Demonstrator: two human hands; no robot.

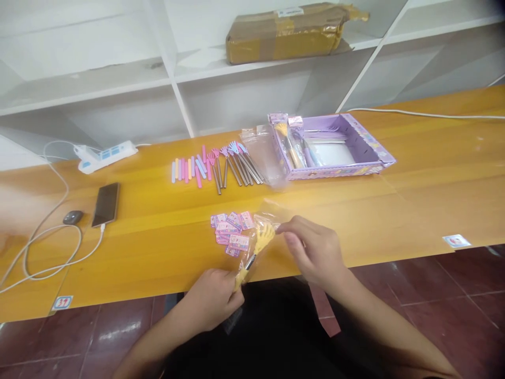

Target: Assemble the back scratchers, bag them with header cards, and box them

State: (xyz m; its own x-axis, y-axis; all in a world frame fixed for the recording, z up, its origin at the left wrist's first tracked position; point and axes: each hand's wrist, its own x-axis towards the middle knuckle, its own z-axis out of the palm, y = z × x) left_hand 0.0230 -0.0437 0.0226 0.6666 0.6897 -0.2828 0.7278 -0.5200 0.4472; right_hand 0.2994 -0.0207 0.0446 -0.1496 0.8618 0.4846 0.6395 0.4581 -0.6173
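A yellow back scratcher (263, 238) with a hand-shaped head lies tilted inside a clear plastic bag (269, 209) over the table's front edge. My left hand (216, 295) is closed round its handle end through the film. Beside the scratcher's head, my right hand (317, 250) has thumb and forefinger bent in on the bag's side; the exact pinch is hard to see. Just left of the bag, several small pink and purple cards (229, 230) lie in a loose pile. Farther back are metal-rod scratchers (236, 164) with coloured hand heads and a row of pastel handle sleeves (186, 170).
A purple display box (335, 171) at the back right holds bagged scratchers (292, 145). Empty clear bags (262, 150) lie at its left. On the left are a phone (105, 204), a mouse (73, 217), cables and a power strip (108, 157). A taped carton (284, 34) sits on the shelf.
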